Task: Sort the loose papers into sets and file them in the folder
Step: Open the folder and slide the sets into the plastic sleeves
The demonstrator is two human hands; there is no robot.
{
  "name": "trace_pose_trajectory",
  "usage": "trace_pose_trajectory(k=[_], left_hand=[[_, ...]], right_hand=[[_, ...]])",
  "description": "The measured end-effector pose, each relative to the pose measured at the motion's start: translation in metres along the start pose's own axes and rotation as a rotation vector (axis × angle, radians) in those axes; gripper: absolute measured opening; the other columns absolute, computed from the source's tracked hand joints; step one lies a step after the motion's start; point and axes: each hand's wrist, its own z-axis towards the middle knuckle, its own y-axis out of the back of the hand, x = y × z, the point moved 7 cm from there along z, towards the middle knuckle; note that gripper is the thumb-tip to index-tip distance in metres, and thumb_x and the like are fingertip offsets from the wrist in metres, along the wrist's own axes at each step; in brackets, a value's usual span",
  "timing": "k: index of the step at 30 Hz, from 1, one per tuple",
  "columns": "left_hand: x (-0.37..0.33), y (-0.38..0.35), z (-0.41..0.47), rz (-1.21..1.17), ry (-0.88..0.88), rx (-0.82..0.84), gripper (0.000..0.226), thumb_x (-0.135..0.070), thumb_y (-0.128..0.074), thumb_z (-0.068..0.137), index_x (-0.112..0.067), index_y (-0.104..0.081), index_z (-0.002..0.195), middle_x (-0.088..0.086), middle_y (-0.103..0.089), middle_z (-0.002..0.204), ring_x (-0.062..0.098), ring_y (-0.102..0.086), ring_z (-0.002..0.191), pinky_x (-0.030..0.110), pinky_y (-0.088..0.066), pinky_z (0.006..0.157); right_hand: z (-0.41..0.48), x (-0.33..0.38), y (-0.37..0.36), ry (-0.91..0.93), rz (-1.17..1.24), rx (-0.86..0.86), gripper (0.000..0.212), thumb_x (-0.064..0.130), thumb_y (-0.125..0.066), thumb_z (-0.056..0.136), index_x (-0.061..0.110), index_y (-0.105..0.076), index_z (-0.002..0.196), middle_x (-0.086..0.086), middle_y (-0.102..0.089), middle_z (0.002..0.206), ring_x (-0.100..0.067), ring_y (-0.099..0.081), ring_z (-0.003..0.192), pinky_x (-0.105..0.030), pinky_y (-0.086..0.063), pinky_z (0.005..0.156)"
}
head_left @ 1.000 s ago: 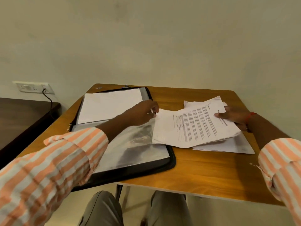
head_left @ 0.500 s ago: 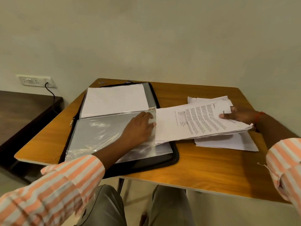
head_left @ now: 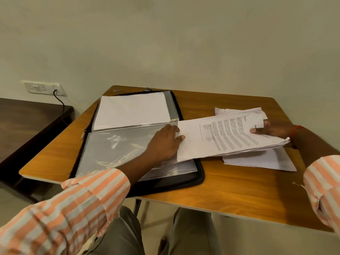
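The folder (head_left: 199, 178) lies open on the left half of the bench (head_left: 239, 196), with a sheet (head_left: 132, 111) in its far half and a sleeve (head_left: 114, 150) on its near half. The left hand (head_left: 163, 142) rests on the sleeve's right edge. The right hand (head_left: 274, 130) holds papers (head_left: 220, 140) reaching from the folder's right edge over a pile (head_left: 257, 161) that lies right of the folder. A socket (head_left: 43, 88) sits on the wall, far left.

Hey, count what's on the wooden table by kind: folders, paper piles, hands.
Folder: 1
Paper piles: 3 (filed sheets, held set, loose pile)
Hands: 2 (left hand, right hand)
Total: 6
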Motion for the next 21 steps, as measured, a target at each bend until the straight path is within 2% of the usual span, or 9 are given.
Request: trace_pose_trajectory(k=[2, 3, 6, 8, 11, 14, 16, 19, 21], left_hand=[[-0.001, 0.001, 0.000, 0.016, -0.037, -0.007, 0.034, -0.040, -0.044, 0.105, -0.017, -0.056, 0.127, 0.006, -0.057, 0.134, 0.024, -0.057, 0.115, 0.040, -0.047, 0.100], [-0.001, 0.003, 0.000, 0.021, -0.054, -0.018, 0.032, -0.037, -0.044, 0.105, -0.016, -0.057, 0.127, 0.007, -0.057, 0.134, 0.025, -0.058, 0.114, 0.040, -0.047, 0.100], [-0.003, 0.005, -0.001, 0.032, -0.083, -0.039, 0.031, -0.032, -0.045, 0.105, -0.015, -0.058, 0.126, 0.007, -0.058, 0.133, 0.026, -0.059, 0.113, 0.042, -0.049, 0.098], [-0.002, 0.003, -0.003, 0.041, -0.089, -0.029, 0.030, -0.031, -0.044, 0.105, -0.015, -0.058, 0.127, 0.007, -0.059, 0.131, 0.027, -0.061, 0.110, 0.041, -0.049, 0.096], [-0.004, 0.006, -0.002, 0.123, -0.171, -0.049, 0.033, -0.023, -0.050, 0.101, -0.018, -0.058, 0.133, 0.009, -0.060, 0.128, 0.030, -0.062, 0.103, 0.042, -0.052, 0.090], [-0.004, 0.009, 0.015, 0.249, -0.209, 0.054, 0.051, -0.012, -0.063, 0.092, -0.029, -0.055, 0.139, 0.004, -0.054, 0.129, 0.024, -0.061, 0.103, 0.037, -0.056, 0.084], [-0.005, 0.010, 0.030, 0.291, -0.257, 0.164, 0.048, -0.008, -0.063, 0.092, -0.037, -0.061, 0.131, -0.002, -0.050, 0.123, 0.019, -0.060, 0.100, 0.034, -0.058, 0.081], [-0.007, 0.011, 0.046, 0.288, -0.341, 0.314, 0.037, -0.006, -0.061, 0.094, -0.036, -0.066, 0.114, -0.006, -0.046, 0.113, 0.016, -0.057, 0.097, 0.037, -0.057, 0.081], [-0.008, 0.014, 0.053, 0.288, -0.364, 0.374, 0.032, -0.003, -0.062, 0.091, -0.031, -0.067, 0.107, -0.006, -0.048, 0.112, 0.016, -0.056, 0.099, 0.035, -0.055, 0.083]], right_hand=[[0.001, -0.005, 0.004, 0.013, -0.021, 0.001, 0.009, 0.017, -0.065, 0.095, 0.018, -0.070, 0.102, 0.008, -0.077, 0.086, -0.005, -0.071, 0.069, -0.012, -0.049, 0.058], [0.001, -0.007, 0.003, 0.011, -0.027, 0.009, 0.012, 0.018, -0.066, 0.094, 0.020, -0.070, 0.106, 0.011, -0.077, 0.089, -0.006, -0.071, 0.076, -0.015, -0.051, 0.066], [0.006, -0.010, 0.003, 0.037, 0.033, 0.058, 0.032, 0.025, -0.072, 0.090, 0.018, -0.067, 0.121, 0.006, -0.076, 0.110, -0.018, -0.070, 0.102, -0.035, -0.053, 0.096], [0.008, -0.008, 0.002, 0.042, 0.043, 0.086, 0.041, 0.029, -0.077, 0.086, 0.016, -0.066, 0.123, 0.000, -0.074, 0.115, -0.023, -0.070, 0.104, -0.037, -0.054, 0.093], [0.006, -0.004, 0.007, 0.034, 0.060, 0.088, 0.032, 0.020, -0.070, 0.088, 0.014, -0.066, 0.119, -0.002, -0.076, 0.110, -0.017, -0.073, 0.092, -0.019, -0.055, 0.070], [0.005, -0.009, 0.011, 0.038, 0.022, 0.079, 0.059, 0.049, -0.081, 0.076, 0.014, -0.066, 0.121, -0.004, -0.075, 0.114, -0.024, -0.071, 0.099, -0.029, -0.054, 0.079], [0.003, -0.012, 0.011, 0.038, 0.005, 0.066, 0.067, 0.057, -0.080, 0.070, 0.016, -0.066, 0.121, -0.002, -0.075, 0.113, -0.025, -0.071, 0.102, -0.034, -0.052, 0.086], [0.001, -0.011, 0.008, 0.052, -0.029, 0.054, 0.053, 0.054, -0.078, 0.078, 0.021, -0.067, 0.118, 0.004, -0.075, 0.112, -0.022, -0.070, 0.101, -0.031, -0.050, 0.085], [-0.001, -0.008, 0.007, 0.053, -0.033, 0.048, 0.032, 0.036, -0.072, 0.087, 0.023, -0.067, 0.115, 0.006, -0.075, 0.111, -0.020, -0.069, 0.101, -0.027, -0.050, 0.082]])
